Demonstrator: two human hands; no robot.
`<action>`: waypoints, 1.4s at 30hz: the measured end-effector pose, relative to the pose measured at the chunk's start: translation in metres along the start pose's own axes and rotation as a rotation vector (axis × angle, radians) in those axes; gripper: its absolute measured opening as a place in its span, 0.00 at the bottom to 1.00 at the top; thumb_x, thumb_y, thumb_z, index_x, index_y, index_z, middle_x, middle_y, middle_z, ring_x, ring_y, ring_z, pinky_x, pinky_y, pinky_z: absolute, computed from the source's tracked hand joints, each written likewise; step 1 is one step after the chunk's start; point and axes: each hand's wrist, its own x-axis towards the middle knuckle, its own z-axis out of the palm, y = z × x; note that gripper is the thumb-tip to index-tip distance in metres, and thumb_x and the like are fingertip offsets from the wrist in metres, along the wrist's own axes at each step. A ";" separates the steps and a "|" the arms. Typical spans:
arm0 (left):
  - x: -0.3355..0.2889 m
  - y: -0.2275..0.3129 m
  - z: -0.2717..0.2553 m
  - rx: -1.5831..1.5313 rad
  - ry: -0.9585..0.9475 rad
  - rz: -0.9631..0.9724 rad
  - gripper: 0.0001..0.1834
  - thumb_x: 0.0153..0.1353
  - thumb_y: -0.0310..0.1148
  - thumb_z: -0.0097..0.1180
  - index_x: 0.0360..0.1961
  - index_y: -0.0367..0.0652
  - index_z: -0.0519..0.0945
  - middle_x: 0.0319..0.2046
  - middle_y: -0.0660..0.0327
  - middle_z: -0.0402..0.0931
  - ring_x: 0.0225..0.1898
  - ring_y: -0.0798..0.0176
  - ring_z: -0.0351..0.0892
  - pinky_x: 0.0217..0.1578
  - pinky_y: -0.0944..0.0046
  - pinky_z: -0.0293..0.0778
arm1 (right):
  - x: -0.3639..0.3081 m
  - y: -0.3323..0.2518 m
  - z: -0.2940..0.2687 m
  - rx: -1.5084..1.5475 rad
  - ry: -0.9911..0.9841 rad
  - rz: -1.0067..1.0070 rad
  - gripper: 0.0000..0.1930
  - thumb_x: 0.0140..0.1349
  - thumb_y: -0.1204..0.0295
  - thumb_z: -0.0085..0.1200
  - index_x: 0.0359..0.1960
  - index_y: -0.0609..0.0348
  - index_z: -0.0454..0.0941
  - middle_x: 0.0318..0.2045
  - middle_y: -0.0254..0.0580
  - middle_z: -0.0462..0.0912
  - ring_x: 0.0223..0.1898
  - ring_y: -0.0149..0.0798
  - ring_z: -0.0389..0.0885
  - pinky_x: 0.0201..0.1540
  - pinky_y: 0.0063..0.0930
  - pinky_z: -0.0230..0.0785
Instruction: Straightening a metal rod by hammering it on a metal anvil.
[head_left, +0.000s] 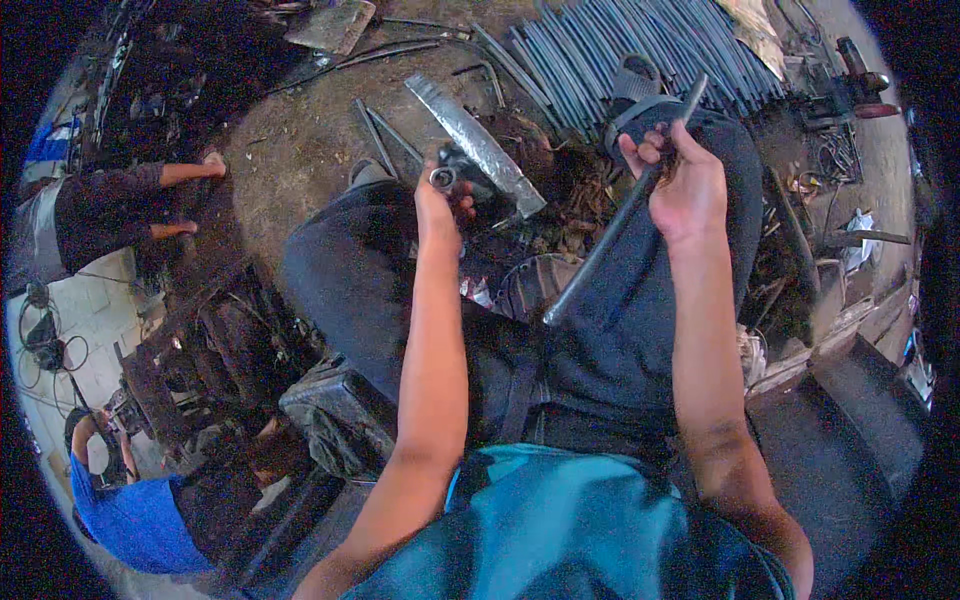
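My right hand (685, 185) is closed around a long grey metal rod (605, 250), above my right thigh. The rod slants from upper right down toward my lap, its lower end free in the air. My left hand (443, 205) is closed on a small metal piece with a round, ring-like end (442, 178), held over my left knee. The rest of that piece is hidden in the fingers. Just beyond the left hand, a flat, shiny metal bar (475, 145) lies slanted, apart from the rod in my right hand.
A large pile of grey metal rods (640, 60) lies at the far side, near my foot. Two loose rods (376, 138) rest beyond my left knee. A machine with a round disc (868, 95) stands far right. At left are a person in blue (140, 520) and another person's legs (120, 205).
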 end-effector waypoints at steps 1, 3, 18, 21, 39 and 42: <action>0.003 -0.001 -0.005 -0.032 -0.018 -0.033 0.18 0.66 0.45 0.36 0.35 0.45 0.74 0.23 0.59 0.75 0.19 0.62 0.71 0.20 0.60 0.66 | 0.000 0.001 0.001 0.007 0.015 -0.002 0.09 0.70 0.69 0.41 0.35 0.62 0.69 0.25 0.39 0.68 0.25 0.37 0.67 0.52 0.52 0.71; 0.008 -0.006 -0.016 -0.070 -0.032 -0.065 0.17 0.65 0.45 0.37 0.35 0.45 0.75 0.23 0.59 0.75 0.20 0.61 0.71 0.20 0.60 0.67 | 0.001 0.004 -0.001 0.012 0.013 0.010 0.09 0.70 0.69 0.41 0.35 0.62 0.69 0.26 0.39 0.68 0.25 0.37 0.67 0.53 0.52 0.71; -0.012 -0.010 -0.052 -0.209 0.029 -0.237 0.17 0.60 0.41 0.48 0.41 0.38 0.72 0.27 0.56 0.76 0.22 0.57 0.75 0.18 0.61 0.71 | -0.001 0.008 0.000 -0.037 0.054 -0.014 0.09 0.69 0.70 0.41 0.33 0.62 0.68 0.24 0.40 0.67 0.25 0.38 0.66 0.53 0.54 0.70; 0.002 -0.014 -0.069 -0.054 -0.171 -0.275 0.11 0.58 0.34 0.50 0.37 0.38 0.75 0.24 0.59 0.75 0.20 0.63 0.72 0.17 0.67 0.67 | 0.001 0.011 0.000 -0.018 0.029 -0.001 0.09 0.69 0.70 0.41 0.33 0.63 0.67 0.25 0.41 0.67 0.25 0.38 0.66 0.54 0.53 0.70; 0.018 0.038 -0.030 0.376 0.033 -0.066 0.08 0.51 0.24 0.49 0.27 0.28 0.76 0.20 0.52 0.73 0.18 0.59 0.73 0.20 0.61 0.70 | 0.003 0.011 -0.007 0.007 0.076 0.008 0.09 0.69 0.70 0.42 0.32 0.62 0.69 0.25 0.41 0.67 0.24 0.39 0.66 0.50 0.55 0.71; 0.027 0.042 -0.020 0.598 -0.056 -0.084 0.10 0.53 0.27 0.47 0.29 0.27 0.75 0.20 0.51 0.74 0.18 0.56 0.74 0.21 0.59 0.71 | 0.001 0.012 -0.001 -0.004 0.077 0.018 0.09 0.69 0.70 0.42 0.32 0.61 0.69 0.25 0.40 0.67 0.25 0.39 0.66 0.50 0.54 0.71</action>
